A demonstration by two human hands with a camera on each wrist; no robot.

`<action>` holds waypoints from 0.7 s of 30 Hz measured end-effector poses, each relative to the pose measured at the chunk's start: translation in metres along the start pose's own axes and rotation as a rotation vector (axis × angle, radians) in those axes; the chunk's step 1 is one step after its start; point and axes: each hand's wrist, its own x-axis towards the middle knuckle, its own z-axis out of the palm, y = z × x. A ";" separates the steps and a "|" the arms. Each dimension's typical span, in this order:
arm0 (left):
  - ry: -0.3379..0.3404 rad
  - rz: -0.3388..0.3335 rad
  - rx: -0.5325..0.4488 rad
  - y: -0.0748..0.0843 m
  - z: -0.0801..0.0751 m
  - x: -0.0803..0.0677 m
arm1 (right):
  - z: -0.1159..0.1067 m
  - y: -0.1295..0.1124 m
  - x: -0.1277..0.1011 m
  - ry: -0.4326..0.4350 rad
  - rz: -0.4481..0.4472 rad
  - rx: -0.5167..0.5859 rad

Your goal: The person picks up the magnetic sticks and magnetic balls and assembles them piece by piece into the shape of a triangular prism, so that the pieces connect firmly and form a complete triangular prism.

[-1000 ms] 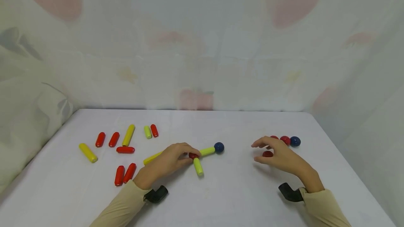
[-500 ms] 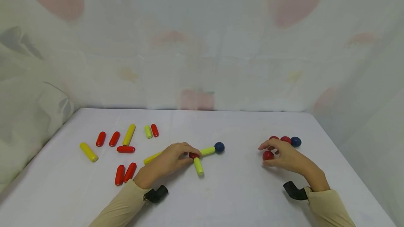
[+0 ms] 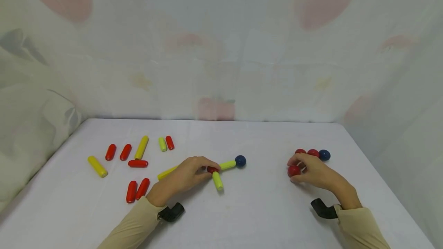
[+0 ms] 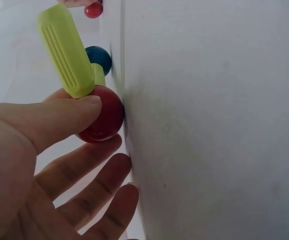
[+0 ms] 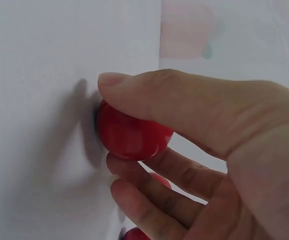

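Note:
My left hand pinches a red ball between thumb and fingers, low over the table. Two lime-green rods join that ball: one rod points toward the front, the other rod runs right to a dark blue ball. At the right, my right hand holds another red ball, thumb on one side and fingers on the other. This ball is at the tabletop. Just behind the hand are two more red balls and a blue ball, partly hidden by it.
Several red rods lie on the white table at the left, with yellow rods and a short lime rod. A yellow rod is partly behind my left hand. Patterned cloth stands behind the table.
My right hand moved a little to the right, and its fingers closed round the front red ball. My left hand has stayed in place on its ball.

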 end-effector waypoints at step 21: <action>-0.029 0.041 0.043 -0.001 0.000 -0.001 | 0.032 -0.036 0.011 -0.005 -0.101 -0.004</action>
